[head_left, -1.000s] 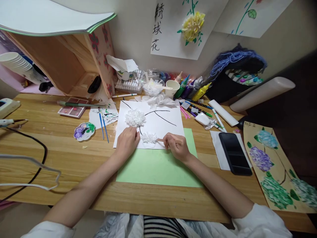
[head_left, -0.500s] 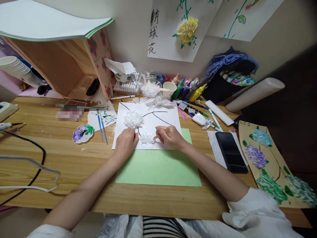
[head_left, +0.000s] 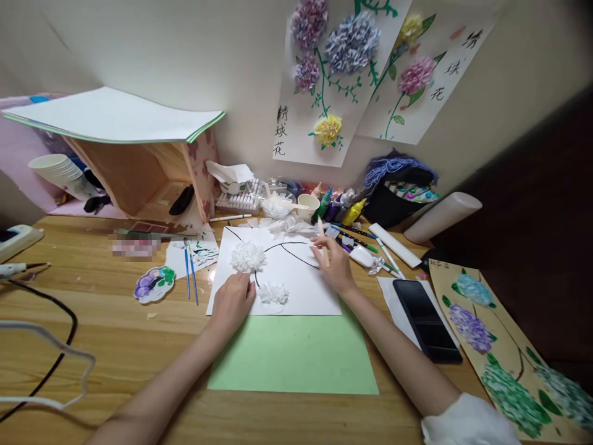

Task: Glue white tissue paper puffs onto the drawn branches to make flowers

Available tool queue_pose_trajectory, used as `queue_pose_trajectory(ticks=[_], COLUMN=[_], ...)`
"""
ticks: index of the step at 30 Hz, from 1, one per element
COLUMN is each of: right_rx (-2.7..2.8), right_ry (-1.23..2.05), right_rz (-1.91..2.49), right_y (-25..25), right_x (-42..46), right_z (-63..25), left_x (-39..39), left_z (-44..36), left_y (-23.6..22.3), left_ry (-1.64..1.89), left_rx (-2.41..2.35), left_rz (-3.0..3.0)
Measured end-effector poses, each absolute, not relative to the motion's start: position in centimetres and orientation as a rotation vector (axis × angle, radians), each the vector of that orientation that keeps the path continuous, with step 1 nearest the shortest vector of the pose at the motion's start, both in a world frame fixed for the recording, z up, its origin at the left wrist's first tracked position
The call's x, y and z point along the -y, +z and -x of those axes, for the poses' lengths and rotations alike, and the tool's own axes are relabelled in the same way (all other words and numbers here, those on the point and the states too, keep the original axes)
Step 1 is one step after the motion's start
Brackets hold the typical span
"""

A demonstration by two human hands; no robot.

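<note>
1. Across the surface [head_left: 125, 346], your work sits among crowded supplies; a wide elbow swing could knock them.
2. The green sheet [head_left: 287, 364] lies partly under the white sheet [head_left: 306, 293]; a tug on either could make the two slide apart.
3. Your left hand [head_left: 232, 301] rests on the white sheet, grasping nothing that you can see; too much push might crease it.
4. Your right hand [head_left: 333, 267] is over the sheet's right side, its grip closed to a pinch; dropping it carelessly could smudge the drawn branch.
5. The fuller white flower [head_left: 248, 256] is just beyond your left fingers; a forward slip could flatten its petals.
6. The smaller white flower [head_left: 273, 293], near the sheet's lower edge, looks sparse; a sideways brush might shift its petals.
7. The wooden stick [head_left: 320, 227] stands nearly upright in that pinch; a loose hold could let it tip.
</note>
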State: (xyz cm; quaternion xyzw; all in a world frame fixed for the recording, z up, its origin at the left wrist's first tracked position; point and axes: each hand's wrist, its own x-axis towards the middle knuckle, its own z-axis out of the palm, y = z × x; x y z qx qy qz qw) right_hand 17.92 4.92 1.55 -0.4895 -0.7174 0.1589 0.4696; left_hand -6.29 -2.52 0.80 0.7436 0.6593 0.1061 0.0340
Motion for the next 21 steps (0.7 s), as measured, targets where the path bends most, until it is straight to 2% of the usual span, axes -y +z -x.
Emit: queue_pose_trajectory(ticks=[8, 21], right_rx=[2.245, 2.174], right_ry=[-0.015, -0.157], right_rz=[1.141, 0.995], right_y=[-1.1, -1.6], right_x=[-9.4, -9.0], right_z=[-12.6, -12.9], left_x=[2.5, 2.5], left_z=[6.3, 6.4], left_y=[0.5, 0.6], left_ry=[0.333, 0.347], left_rx=[-2.022, -2.013], left_rz=[-2.264, -2.237])
